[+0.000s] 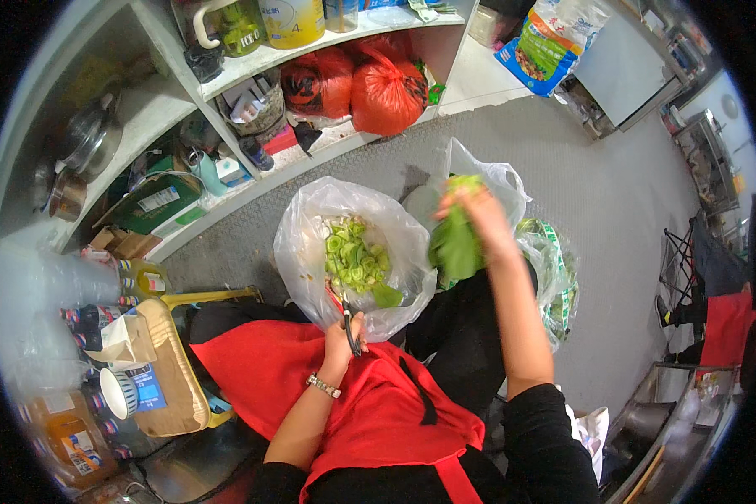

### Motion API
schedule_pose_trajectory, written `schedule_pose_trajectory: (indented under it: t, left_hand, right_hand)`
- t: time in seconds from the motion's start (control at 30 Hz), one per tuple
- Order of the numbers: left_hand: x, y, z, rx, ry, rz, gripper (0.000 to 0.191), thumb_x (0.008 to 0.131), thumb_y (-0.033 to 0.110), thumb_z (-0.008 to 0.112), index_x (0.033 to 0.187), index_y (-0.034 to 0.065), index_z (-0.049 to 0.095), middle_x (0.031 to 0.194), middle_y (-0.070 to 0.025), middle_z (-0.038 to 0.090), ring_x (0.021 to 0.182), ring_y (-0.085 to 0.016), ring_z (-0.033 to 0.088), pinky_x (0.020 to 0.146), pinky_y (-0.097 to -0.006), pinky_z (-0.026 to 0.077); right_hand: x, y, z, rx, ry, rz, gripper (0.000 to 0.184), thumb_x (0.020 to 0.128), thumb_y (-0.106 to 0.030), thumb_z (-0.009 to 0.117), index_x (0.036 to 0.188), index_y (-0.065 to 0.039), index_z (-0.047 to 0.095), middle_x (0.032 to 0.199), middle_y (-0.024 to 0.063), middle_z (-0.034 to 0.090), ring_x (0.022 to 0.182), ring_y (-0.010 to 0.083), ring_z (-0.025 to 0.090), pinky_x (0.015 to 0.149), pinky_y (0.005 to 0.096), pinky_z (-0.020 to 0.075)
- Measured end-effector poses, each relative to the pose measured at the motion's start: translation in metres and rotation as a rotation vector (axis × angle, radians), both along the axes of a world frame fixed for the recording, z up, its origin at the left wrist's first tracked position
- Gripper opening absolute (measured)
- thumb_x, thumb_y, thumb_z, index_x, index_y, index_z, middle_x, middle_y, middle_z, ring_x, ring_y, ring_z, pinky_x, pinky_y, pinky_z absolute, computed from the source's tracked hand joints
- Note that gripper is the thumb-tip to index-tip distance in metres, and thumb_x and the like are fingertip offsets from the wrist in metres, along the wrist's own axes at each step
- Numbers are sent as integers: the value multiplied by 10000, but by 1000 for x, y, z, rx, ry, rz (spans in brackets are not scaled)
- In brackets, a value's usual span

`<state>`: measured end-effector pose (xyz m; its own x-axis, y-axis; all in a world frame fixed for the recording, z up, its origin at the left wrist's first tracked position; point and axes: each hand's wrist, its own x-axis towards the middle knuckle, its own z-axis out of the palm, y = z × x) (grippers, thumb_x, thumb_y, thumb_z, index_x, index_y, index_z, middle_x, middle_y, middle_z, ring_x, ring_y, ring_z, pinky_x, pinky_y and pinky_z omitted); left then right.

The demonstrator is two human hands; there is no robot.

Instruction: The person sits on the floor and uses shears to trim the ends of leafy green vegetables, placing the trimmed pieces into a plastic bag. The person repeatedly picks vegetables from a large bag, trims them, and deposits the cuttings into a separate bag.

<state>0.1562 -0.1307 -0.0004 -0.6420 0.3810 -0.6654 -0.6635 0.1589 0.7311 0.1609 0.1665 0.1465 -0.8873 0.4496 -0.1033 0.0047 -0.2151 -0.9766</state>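
Note:
My left hand [346, 334] grips a pair of scissors [351, 324] with dark handles, at the near rim of a container lined with a clear plastic bag [296, 233]. Cut stem ends of leafy greens [353, 255] and a loose leaf lie inside that bag. On the right, my right hand [479, 211], blurred, holds a bunch of leafy greens [457, 246] with its leaves hanging down. Behind the bunch stands another clear plastic bag [501, 179]. A clear bag of greens with green-printed tape [557, 283] rests on the floor beside my leg.
White shelves [315, 154] with red plastic bags [390, 94] run across the far side. To the left are a yellow-framed stool [205, 378] and drink bottles [75, 441]. A printed sack [542, 50] stands at the far right. Another person in a red apron [724, 327] is at the right edge.

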Motion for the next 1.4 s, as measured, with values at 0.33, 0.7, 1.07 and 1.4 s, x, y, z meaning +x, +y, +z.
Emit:
schedule_pose_trajectory:
  t: [0.33, 0.7, 1.07, 1.4]
  left_hand:
    - [-1, 9, -28, -27, 62, -86, 283, 871, 288, 583, 784, 27, 513, 576, -57, 528, 452, -152, 529, 432, -273, 456]
    - [0, 6, -18, -238, 87, -170, 325, 888, 310, 534, 800, -3, 534, 594, -56, 541, 458, -167, 549, 414, -265, 416]
    - [13, 23, -4, -217, 327, -385, 342, 900, 356, 535, 897, 15, 546, 782, -26, 550, 619, -133, 531, 537, -275, 418]
    - [13, 24, -9, -208, 277, -425, 273, 927, 242, 460, 817, 9, 549, 669, -12, 543, 531, -123, 474, 487, -266, 357]
  right_hand:
    - [55, 138, -35, 724, -63, -944, 372, 888, -290, 562, 1133, -35, 447, 986, 113, 551, 895, 234, 548, 776, 347, 448]
    - [93, 166, -140, 529, -241, -242, 410, 938, -272, 469, 1214, 32, 476, 1151, 140, 569, 1097, 215, 532, 965, 350, 392]
    - [282, 91, -317, 441, -1057, -211, 328, 835, -252, 498, 1051, -25, 596, 834, 168, 661, 703, 297, 636, 657, 390, 500]
    - [123, 41, -389, 661, -503, -405, 215, 805, -164, 509, 947, -16, 573, 953, 183, 598, 922, 335, 562, 799, 413, 452]
